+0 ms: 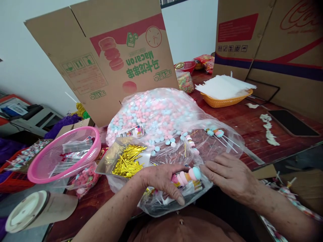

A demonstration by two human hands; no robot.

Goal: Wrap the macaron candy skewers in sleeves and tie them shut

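Red surface spreads beyond the left grip, which curls around candy, likely light, squashy, best pinched gently midway; the right grip bends alongside, its hold unclear.

There are two tall, printed brown cardboard boxes, one round pink plastic basket, one yellow-orange plastic basket, one black rectangular phone and one lidded beige cup. Round pink-and-blue candies and thin gold strips defy counting.
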